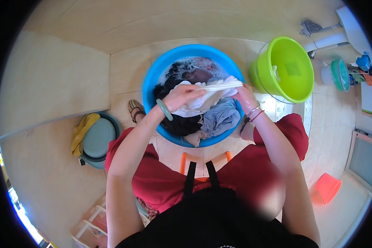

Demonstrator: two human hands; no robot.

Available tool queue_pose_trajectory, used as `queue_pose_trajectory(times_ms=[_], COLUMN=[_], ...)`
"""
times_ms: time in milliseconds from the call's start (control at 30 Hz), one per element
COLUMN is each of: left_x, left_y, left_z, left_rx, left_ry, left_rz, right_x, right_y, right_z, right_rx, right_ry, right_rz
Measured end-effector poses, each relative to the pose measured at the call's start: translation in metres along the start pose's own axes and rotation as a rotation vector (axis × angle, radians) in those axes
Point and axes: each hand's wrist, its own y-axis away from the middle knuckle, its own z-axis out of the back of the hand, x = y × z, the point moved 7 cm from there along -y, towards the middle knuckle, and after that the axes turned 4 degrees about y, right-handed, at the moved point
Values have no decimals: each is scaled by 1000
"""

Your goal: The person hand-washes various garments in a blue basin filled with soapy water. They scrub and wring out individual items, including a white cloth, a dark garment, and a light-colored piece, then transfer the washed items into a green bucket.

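Note:
A white garment (pixel 211 96) is stretched between my two hands, its upper edge pulled taut and folded into a band. My left hand (pixel 183 98) is closed round its left part, with a green bangle at the wrist. At the band's right end my right hand (pixel 245 98) grips the cloth. Both hands are over a blue basin (pixel 152 78) of soapy water. Dark clothes (pixel 166 91) lie at its left and a light blue garment (pixel 222 119) at its front right. A beige cloth (pixel 195 138) rests near the front rim.
A lime green bucket (pixel 265 74) with a wire handle stands right of the basin. At the left is a grey-green basin (pixel 97 140) with a yellow cloth (pixel 83 131) over its edge. A small red bucket (pixel 328 188) sits farther right. Orange stool legs (pixel 183 162) show between my knees.

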Motion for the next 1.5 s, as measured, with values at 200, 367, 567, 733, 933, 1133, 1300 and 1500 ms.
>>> queue_pose_trajectory(times_ms=[200, 367, 567, 733, 933, 1133, 1300, 1500], left_x=[25, 39, 58, 99, 124, 122, 146, 181], left_y=[-11, -13, -1, 12, 7, -10, -3, -12], left_z=[62, 83, 71, 22, 5, 12, 50, 41], left_rx=[-145, -151, -200, 180, 104, -178, -763, -731], left_ry=[-609, -978, -1424, -1403, -1087, -894, -724, -187], left_rz=[322, 298, 29, 212, 149, -3, 200, 33], right_x=[61, 80, 8, -36, -77, -47, -48, -91], right_y=[30, 60, 75, 66, 55, -11, -71, -129], right_z=[-47, -82, -82, -53, -33, -9, -2, -25], right_rx=[274, 586, 673, 664, 672, 247, 59, -160], right_ry=[208, 897, 1818, 2081, 1874, 1313, 1125, 1100], right_rz=[124, 189, 466, 386, 150, 225, 282, 205])
